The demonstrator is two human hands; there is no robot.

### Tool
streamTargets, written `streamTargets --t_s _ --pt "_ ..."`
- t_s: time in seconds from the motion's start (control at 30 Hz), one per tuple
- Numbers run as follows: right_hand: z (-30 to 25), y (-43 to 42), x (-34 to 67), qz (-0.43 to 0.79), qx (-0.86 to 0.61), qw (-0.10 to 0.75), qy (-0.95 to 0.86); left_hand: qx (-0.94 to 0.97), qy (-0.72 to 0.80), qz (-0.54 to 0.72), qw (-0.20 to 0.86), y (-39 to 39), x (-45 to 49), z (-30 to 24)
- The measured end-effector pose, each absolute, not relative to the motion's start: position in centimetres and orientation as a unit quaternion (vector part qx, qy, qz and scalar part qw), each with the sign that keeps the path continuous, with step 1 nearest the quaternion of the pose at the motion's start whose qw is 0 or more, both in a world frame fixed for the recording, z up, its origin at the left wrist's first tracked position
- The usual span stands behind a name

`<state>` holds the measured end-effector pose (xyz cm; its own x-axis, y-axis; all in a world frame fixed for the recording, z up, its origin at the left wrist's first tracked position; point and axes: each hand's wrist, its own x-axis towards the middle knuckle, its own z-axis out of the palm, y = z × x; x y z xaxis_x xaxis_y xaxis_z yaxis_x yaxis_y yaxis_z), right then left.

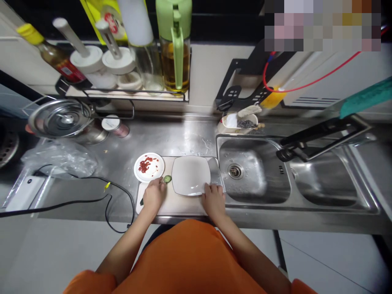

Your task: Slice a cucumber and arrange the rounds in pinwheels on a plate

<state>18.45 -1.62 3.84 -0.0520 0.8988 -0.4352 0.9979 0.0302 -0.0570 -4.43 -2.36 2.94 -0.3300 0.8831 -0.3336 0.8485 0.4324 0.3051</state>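
Observation:
A green cucumber (167, 179) lies on the light cutting board (183, 205), its pale cut face showing and its dark other end visible past my wrist. Over the cucumber, my left hand (154, 193) is closed with curled fingers. My right hand (213, 199) has its fingers bent over the lower right corner of a white squarish plate (191, 175); its thumb is hidden. Beside that plate, under the fingertips, lies a flat grey metal blade (217, 171), seemingly a cleaver. A round white plate (139, 174) with small red pieces (147, 164) touches the board's upper left.
To the right is a double steel sink (257, 167) with a black tap fitting (306, 143). A bottle rack (134, 98) stands behind. At left are a lidded pot (64, 118), a spice jar (114, 125), a plastic bag (58, 159), a phone (26, 192) and a black cable (119, 183).

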Motion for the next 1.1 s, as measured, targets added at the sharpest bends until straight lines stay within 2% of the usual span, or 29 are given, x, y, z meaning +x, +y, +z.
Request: streamTargets --t_s 0.33,0.9,1.1 --pt "3.8 -1.8 18.4 -0.179 0.657 0.139 0.719 0.54 0.81 -0.032 0.228 -0.8 -3.1 2.4" --pt "4.0 -1.3 18.5 -0.195 0.631 0.14 0.738 0.539 0.814 0.031 0.212 -1.1 -3.3 1.4" --pt "3.8 -1.3 18.5 -0.194 0.628 0.12 0.744 0.515 0.82 0.103 0.226 -1.2 -3.5 1.1"
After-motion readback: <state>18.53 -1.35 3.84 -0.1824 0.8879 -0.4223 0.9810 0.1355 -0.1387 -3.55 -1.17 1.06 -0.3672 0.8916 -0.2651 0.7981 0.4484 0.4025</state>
